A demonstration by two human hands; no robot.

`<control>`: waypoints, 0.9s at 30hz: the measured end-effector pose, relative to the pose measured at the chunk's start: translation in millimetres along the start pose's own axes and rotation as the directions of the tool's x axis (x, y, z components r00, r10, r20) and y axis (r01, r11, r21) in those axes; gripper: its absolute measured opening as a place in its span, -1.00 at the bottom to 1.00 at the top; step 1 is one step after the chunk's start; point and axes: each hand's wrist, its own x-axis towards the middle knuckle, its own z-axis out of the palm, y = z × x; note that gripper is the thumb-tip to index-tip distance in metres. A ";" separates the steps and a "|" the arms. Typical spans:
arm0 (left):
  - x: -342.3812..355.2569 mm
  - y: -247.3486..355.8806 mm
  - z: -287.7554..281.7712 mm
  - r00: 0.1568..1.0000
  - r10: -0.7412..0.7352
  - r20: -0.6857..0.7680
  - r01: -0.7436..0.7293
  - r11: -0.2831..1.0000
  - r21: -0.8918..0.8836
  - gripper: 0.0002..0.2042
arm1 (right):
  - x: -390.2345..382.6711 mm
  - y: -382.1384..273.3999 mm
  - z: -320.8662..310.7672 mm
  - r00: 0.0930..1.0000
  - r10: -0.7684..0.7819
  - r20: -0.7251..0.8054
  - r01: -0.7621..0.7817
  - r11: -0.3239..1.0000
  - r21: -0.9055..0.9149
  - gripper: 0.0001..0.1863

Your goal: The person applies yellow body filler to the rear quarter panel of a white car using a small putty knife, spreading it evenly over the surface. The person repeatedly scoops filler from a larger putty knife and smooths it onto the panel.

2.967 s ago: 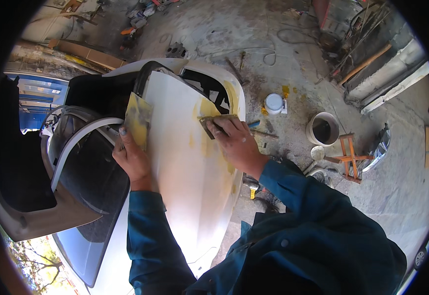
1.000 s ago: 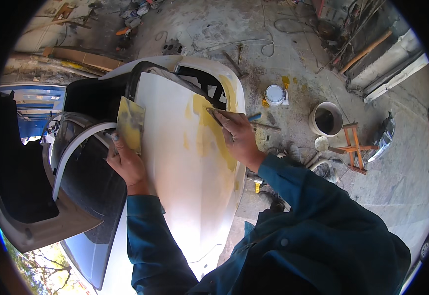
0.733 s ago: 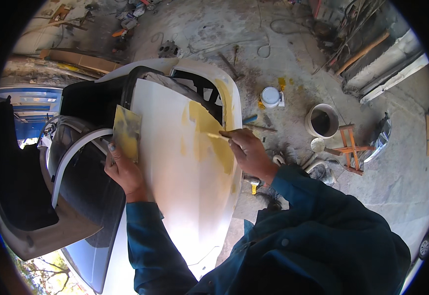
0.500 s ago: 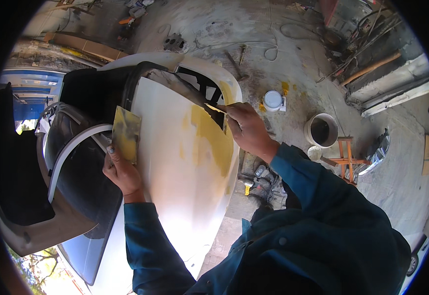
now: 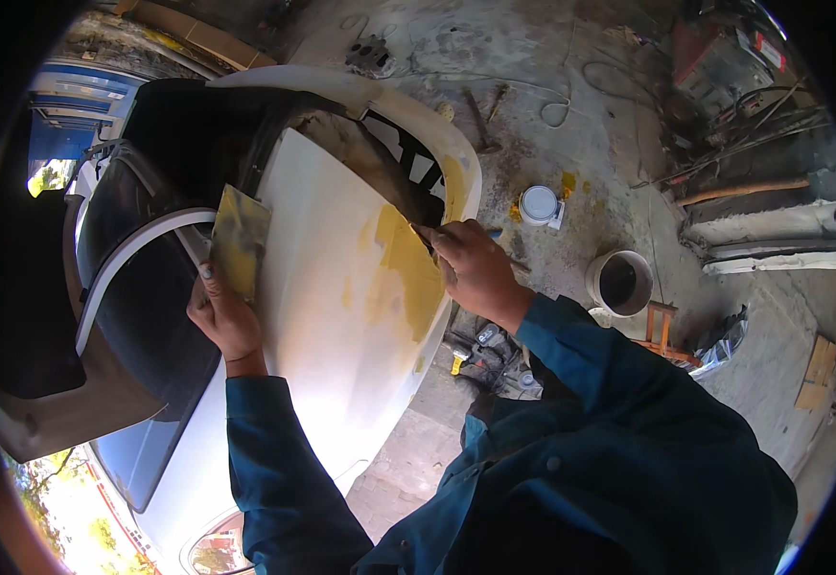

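A white car body panel (image 5: pixel 313 287) spreads beneath my hands, with yellow filler (image 5: pixel 401 273) smeared along its right side up to the edge. My left hand (image 5: pixel 224 321) grips a flat rectangular board (image 5: pixel 240 240) stained with yellow filler, over the panel's left side. At the panel's far right edge, my right hand (image 5: pixel 476 268) is closed around a thin putty knife (image 5: pixel 420 229). Its tip meets the filler beside the dark gap of the open trunk. My fingers cover most of the putty knife.
A white can (image 5: pixel 539 205) and a bucket (image 5: pixel 620 285) stand on the floor to the right. A wooden stool (image 5: pixel 661 331) is near the bucket. A hammer (image 5: pixel 478 120) and power tools (image 5: pixel 485 355) lie on the floor. The raised lid's pale curved edge (image 5: pixel 140 235) arches at left.
My right hand has drawn the putty knife slightly nearer, along the panel's edge. The left hand keeps hold of the board. The whole view has shifted a little.
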 end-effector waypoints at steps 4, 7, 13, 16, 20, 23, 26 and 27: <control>0.6 -0.8 1.2 1.000 0.016 -0.013 -0.016 1.000 0.001 -0.46 | -15.0 13.6 11.2 1.000 0.015 0.024 -0.014 1.000 -0.019 -0.54; 0.6 4.5 3.6 1.000 0.019 -0.008 -0.019 1.000 0.008 -0.45 | -23.3 25.8 16.0 0.991 0.047 0.126 -0.039 0.997 -0.067 -0.54; 2.9 -2.0 -1.6 1.000 0.018 0.016 -0.019 0.998 0.061 -0.44 | -30.7 49.3 10.8 0.984 0.170 0.050 -0.172 0.984 0.041 -0.68; 3.1 -2.3 -1.6 1.000 0.016 0.010 -0.017 0.998 0.055 -0.44 | -33.9 59.2 12.8 0.966 0.252 0.057 -0.258 0.947 0.191 -0.73; 2.3 -2.2 0.4 1.000 0.009 -0.009 -0.009 1.000 0.029 -0.44 | -42.0 73.7 22.8 0.942 0.250 0.225 -0.292 0.940 0.177 -0.68; 3.6 -3.3 -2.8 1.000 -0.009 -0.012 0.010 0.997 0.072 -0.44 | -42.9 80.5 31.6 0.925 0.257 0.280 -0.317 0.929 0.194 -0.67; 3.6 1.7 2.3 1.000 -0.009 -0.028 0.012 0.996 0.085 -0.45 | -42.0 87.1 36.4 0.908 0.270 0.321 -0.332 0.931 0.154 -0.66; 3.5 3.1 3.5 0.999 -0.016 -0.030 0.018 0.996 0.082 -0.45 | -40.9 89.1 37.4 0.891 0.281 0.358 -0.353 0.923 0.152 -0.66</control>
